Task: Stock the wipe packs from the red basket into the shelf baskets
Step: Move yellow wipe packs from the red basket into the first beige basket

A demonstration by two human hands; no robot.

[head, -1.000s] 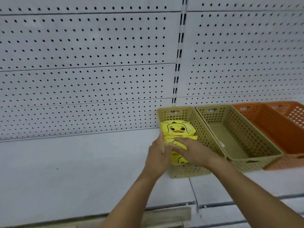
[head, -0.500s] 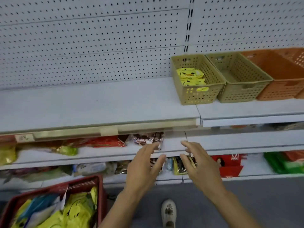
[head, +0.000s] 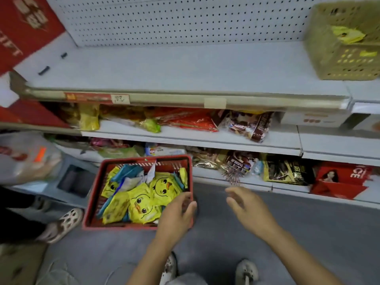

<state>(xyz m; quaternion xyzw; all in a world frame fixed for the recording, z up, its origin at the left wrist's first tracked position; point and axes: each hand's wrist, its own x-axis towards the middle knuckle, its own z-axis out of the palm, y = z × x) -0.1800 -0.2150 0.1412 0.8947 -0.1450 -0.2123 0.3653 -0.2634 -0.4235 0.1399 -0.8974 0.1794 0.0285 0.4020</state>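
Far to my left a sign [head: 26, 27], red with pale lettering, leans at the end of the top shelf [head: 185, 66], and lower down a pale plastic bag [head: 28, 159] bulges at the frame's edge. Beneath that, someone's foot in a pale holed clog [head: 63, 223] stands on the grey floor [head: 308, 233], just beside the near left corner of the red basket [head: 115, 226]. That basket sits on the floor against the bottom of the shelving, and it is heaped with packs [head: 144, 204], mostly yellow with a duck face, a few blue ones mixed in towards the back. My left hand [head: 174, 217] hangs over its near right corner, fingers straight and loose, holding nothing; whether the fingertips touch the rim I cannot tell. My two pale shoes [head: 246, 271] show at the bottom edge. To the right of the basket my right hand [head: 249, 210] is over bare floor, apart from the basket, fingers spread and relaxed, blurred at the tips, also holding nothing. Behind both hands the two lower shelves carry snacks [head: 246, 126] in red, brown and green bags, with a red box [head: 339, 182] at the right end of the lowest one. Up at the top right a tan basket [head: 345, 64] stands on the top shelf, well apart from the red one; a yellow pack [head: 347, 34] lies inside it, and more yellow shows through the holes in its front wall
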